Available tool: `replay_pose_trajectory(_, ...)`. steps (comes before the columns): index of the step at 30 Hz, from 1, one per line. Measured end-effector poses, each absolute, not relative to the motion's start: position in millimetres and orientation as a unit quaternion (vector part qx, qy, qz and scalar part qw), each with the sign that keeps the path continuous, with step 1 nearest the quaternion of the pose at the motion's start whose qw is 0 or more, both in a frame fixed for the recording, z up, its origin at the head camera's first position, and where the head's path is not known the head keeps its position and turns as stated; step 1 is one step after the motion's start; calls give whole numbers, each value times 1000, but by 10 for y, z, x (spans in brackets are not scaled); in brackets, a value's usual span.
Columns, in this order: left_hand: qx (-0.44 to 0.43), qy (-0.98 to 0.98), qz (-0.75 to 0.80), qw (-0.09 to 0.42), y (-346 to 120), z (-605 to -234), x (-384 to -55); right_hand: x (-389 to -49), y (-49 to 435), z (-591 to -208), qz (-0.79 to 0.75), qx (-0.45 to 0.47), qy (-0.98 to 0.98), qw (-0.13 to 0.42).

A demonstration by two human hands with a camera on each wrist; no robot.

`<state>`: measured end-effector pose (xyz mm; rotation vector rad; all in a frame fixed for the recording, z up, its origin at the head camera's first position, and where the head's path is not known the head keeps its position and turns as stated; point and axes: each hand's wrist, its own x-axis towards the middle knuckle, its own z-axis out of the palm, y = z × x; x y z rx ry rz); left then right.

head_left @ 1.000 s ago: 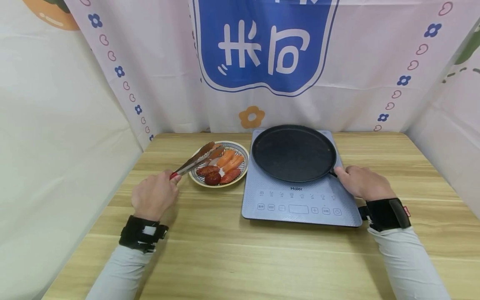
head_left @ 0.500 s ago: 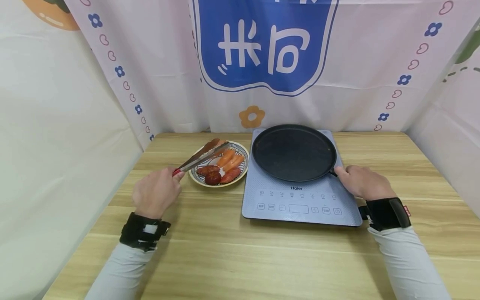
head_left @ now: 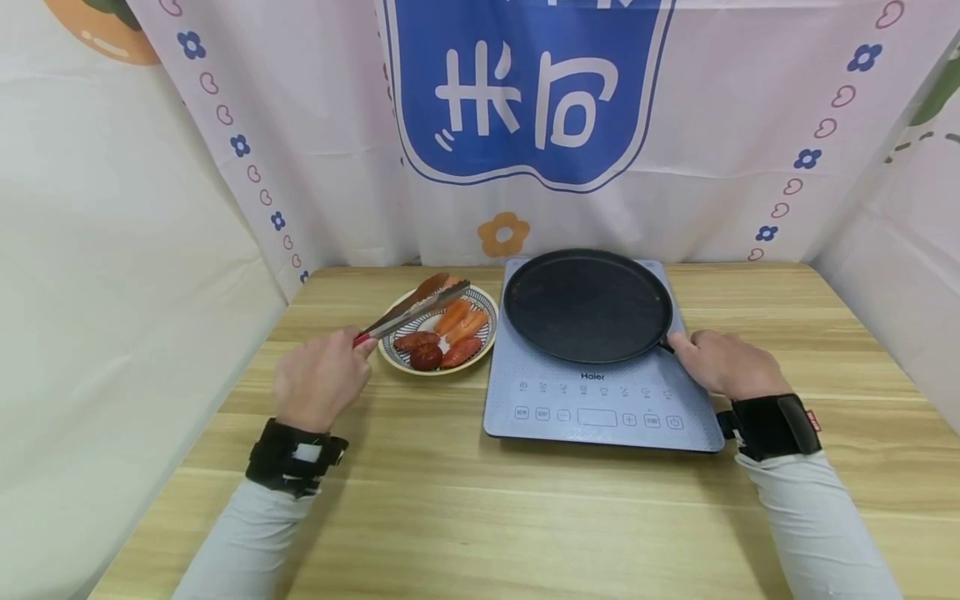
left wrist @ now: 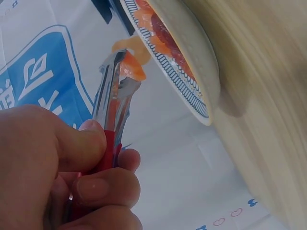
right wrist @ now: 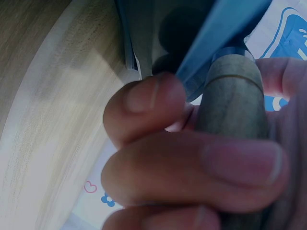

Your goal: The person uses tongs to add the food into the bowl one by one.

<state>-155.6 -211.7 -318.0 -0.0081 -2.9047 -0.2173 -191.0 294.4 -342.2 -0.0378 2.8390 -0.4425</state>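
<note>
My left hand (head_left: 321,379) grips metal tongs (head_left: 408,318) by their red handle. Over the far left part of the patterned plate (head_left: 487,303) are the tips, and the left wrist view has an orange slice of food (left wrist: 132,68) between them, above the plate rim. Still lying on the plate are orange slices (head_left: 467,327), reddish scored sausage-like pieces (head_left: 461,352) and a dark red round piece (head_left: 426,357). With its fingers curled round the greyish handle (right wrist: 232,105), my right hand (head_left: 731,364) holds the flat black pan (head_left: 588,307), whose surface is bare.
Under the pan lies a pale blue Haier induction cooker (head_left: 525,387), close to the plate's right side. Both are near the back of the wooden table (head_left: 465,517). A printed white curtain (head_left: 337,192) hangs right behind, and plain fabric walls flank the table.
The left hand and tongs have moved a little up and to the right, the tips going from over the food to the plate's far side. The right hand and pan stay still.
</note>
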Motion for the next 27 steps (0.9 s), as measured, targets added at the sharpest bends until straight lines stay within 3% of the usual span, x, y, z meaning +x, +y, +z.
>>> replay_pose_trajectory(27,-25,-988,-59,138,-1824,-2997,-1650,-1907,2944,-3434,-157,-7,979,132)
